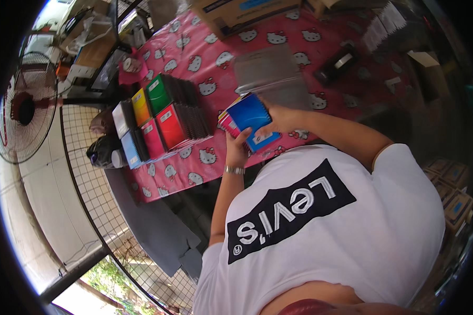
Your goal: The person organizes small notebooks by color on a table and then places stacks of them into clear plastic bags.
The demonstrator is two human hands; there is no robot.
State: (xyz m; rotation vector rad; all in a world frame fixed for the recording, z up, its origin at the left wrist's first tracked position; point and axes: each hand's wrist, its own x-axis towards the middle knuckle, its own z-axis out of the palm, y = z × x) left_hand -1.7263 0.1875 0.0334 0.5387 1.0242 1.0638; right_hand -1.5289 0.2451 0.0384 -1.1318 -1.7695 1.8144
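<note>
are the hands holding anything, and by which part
Spiral notebooks, blue on top, held by their edges: left hand at the left, right hand at the right.

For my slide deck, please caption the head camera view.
Left hand and right hand hold spiral notebooks, blue uppermost, beside colourful notebook stacks on a pink-covered table.

Notebook stacks (pixel 171 125) by the table's (pixel 205 60) left edge — held notebooks (pixel 248 113) near its front edge, plastic sleeves (pixel 268 68) behind, a carton (pixel 247 17) beyond.
</note>
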